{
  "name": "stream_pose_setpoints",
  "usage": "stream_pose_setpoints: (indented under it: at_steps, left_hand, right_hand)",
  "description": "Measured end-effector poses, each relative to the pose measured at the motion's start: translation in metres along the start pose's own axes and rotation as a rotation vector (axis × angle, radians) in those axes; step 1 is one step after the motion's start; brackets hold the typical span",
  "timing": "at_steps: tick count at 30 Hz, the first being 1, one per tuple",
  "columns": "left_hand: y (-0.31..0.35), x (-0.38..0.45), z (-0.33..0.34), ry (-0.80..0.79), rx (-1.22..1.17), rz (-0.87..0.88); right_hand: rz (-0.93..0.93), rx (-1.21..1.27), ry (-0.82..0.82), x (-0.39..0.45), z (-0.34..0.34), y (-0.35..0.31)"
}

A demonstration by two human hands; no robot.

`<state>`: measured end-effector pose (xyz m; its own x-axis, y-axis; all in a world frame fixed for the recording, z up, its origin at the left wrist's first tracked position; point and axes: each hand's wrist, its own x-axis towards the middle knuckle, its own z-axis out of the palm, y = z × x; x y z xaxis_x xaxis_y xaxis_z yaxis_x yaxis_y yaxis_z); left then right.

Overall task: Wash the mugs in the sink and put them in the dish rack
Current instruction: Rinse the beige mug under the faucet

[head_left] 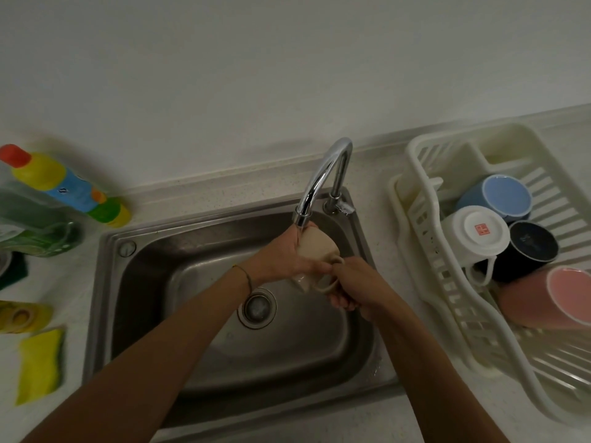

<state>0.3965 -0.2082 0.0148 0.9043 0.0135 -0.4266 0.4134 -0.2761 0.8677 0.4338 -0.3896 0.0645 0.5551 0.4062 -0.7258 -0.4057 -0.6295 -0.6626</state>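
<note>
At the centre of the frame, a beige mug is held tilted under the spout of the chrome tap, over the steel sink, likely so that running water rinses it and drains straight into the basin. The left hand wraps its fingers round the mug's body from the left; the right hand curls round the looped handle, steadying it. The mug looks like smooth glazed ceramic, probably slippery when wet.

At the right, a white slatted plastic rack holds four mugs upside down, presumably to drain: blue, white, black and pink. The beige one appears to be the last.

On the tabletop at the left edge stand a yellow detergent bottle and a yellow sponge.
</note>
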Motion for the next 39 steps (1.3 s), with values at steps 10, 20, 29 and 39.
stream_pose_setpoints:
  at_steps: [10,20,29,39]
  left_hand:
    - [-0.002,0.0,-0.007,0.019,-0.261,-0.12]
    - [0.009,-0.018,-0.005,0.031,-0.678,-0.216]
    - [0.01,-0.018,0.021,0.368,-0.64,-0.097]
    - [0.012,-0.015,0.034,0.529,-0.563,-0.047]
  right_hand:
    - [-0.026,0.03,0.016,0.004,-0.006,-0.004]
    - [-0.135,-0.094,-0.016,0.012,-0.011,-0.006]
    - [-0.526,-0.462,0.725,0.0,0.038,-0.002]
    - [-0.4,0.054,0.312,0.008,0.053,-0.007]
